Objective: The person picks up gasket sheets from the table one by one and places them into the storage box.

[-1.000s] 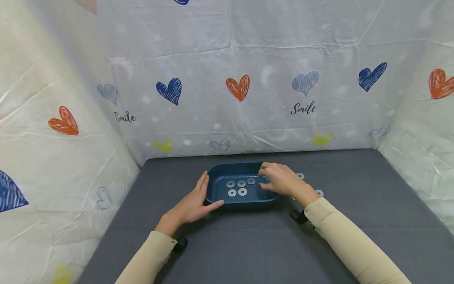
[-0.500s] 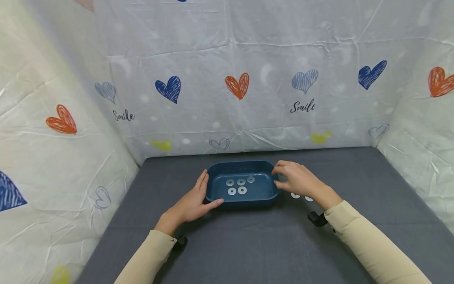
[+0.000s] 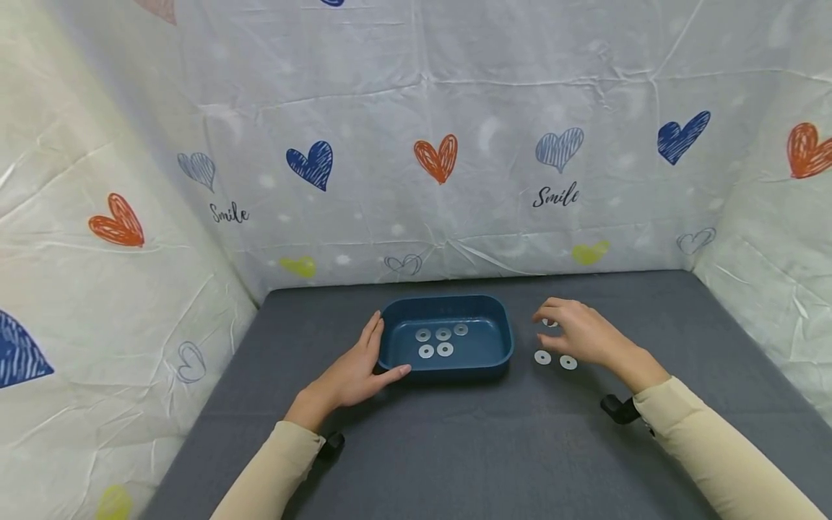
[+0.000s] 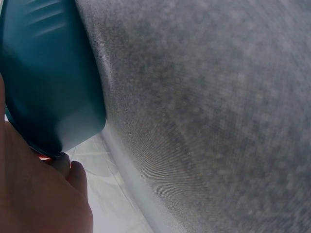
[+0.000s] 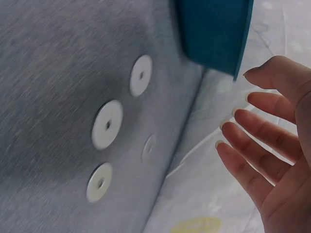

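Observation:
A blue rectangular tray (image 3: 477, 345) stands on the dark table, with several flat metal washers (image 3: 445, 349) lying in it. My left hand (image 3: 352, 373) rests against the tray's left end, its fingers straight along that side and the thumb on the near rim. In the left wrist view, the hand meets the tray's outer wall (image 4: 53, 87). Nothing is held in my right hand (image 3: 578, 332), which hovers right of the tray above loose washers. Its fingers are spread and slightly bent in the right wrist view. Several washers (image 5: 107, 124) lie flat there; in the head view the hand partly hides one washer (image 3: 550, 323).
The dark grey tabletop (image 3: 448, 448) reaches back to a white curtain (image 3: 370, 209) printed with hearts. More of the same curtain hangs along the left and right sides.
My right hand has moved right, from over the tray's right part to above the loose washers. The left hand and the tray have stayed in place, and the washers in it look unchanged.

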Available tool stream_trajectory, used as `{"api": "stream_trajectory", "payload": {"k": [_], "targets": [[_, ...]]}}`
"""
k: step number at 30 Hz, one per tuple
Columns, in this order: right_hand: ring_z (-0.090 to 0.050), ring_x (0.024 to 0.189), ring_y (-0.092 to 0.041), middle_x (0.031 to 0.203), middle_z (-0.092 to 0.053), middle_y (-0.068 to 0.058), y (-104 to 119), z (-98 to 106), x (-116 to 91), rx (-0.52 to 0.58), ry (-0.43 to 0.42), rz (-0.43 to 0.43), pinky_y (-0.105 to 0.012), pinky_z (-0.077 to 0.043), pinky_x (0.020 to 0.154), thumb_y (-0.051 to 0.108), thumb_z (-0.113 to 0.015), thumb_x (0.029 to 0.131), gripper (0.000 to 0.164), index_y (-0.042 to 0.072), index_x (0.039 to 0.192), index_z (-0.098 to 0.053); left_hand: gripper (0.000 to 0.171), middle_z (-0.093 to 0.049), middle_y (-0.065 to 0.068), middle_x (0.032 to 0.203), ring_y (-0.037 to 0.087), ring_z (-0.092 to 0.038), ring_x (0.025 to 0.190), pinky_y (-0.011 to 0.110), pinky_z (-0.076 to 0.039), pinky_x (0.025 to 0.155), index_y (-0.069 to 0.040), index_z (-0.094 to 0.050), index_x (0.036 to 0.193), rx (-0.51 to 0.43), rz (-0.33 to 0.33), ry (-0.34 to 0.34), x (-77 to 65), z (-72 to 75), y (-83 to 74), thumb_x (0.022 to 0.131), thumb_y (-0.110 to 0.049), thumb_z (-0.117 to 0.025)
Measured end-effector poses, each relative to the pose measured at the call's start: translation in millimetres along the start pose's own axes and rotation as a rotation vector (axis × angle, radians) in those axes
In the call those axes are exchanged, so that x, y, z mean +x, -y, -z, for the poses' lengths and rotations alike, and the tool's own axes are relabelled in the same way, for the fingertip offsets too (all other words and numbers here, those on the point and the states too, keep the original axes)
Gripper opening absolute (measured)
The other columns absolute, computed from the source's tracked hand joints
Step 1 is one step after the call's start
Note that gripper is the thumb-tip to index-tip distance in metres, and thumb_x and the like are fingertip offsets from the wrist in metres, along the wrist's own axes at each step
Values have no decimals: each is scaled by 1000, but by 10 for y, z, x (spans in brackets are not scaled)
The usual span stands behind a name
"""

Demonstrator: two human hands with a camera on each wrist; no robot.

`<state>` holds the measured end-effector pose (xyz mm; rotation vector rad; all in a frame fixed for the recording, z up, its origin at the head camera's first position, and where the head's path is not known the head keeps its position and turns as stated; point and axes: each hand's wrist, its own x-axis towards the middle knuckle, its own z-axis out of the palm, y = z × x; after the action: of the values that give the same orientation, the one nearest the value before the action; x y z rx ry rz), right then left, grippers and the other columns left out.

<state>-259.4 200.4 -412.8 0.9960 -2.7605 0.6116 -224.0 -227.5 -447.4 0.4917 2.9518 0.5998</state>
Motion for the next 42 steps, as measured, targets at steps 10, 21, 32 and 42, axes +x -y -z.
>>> {"api": "stream_trajectory", "payload": {"k": [10, 21, 32, 42], "targets": [[-68, 98, -30, 113, -69, -10, -178, 56, -168, 4, -9, -46, -42, -56, 74, 13, -78, 89, 28, 4, 116, -74, 119, 9, 8, 172, 35, -22, 154, 56, -31, 117, -6, 0, 165, -6, -1, 10, -4, 6, -7, 89, -83, -48], [-68, 95, -33, 108, -69, -16, -404, 85, -315, 14, -9, -55, -45, -56, 76, 11, -79, 89, 27, -2, 112, -73, 119, 9, 7, 172, 34, -21, 154, 55, -31, 118, -6, 1, 165, 6, 0, 0, 6, 27, -7, 88, -83, -49], [-66, 88, -27, 100, -68, -13, -653, -81, -452, 57, 91, -123, -44, -55, 77, 13, -82, 86, 33, -7, 111, -71, 118, 9, 7, 172, 35, -23, 154, 56, -32, 117, -9, 2, 165, -4, 8, 18, -21, -14, -14, 88, -83, -48], [-55, 72, -11, 80, -64, -1, -693, -63, -384, 109, 106, -145, -33, -50, 67, 11, -81, 84, 18, -2, 94, -75, 118, 10, 7, 172, 34, -24, 153, 55, -32, 117, -7, 1, 165, -1, 3, 12, -8, 14, -1, 89, -83, -48]]}}
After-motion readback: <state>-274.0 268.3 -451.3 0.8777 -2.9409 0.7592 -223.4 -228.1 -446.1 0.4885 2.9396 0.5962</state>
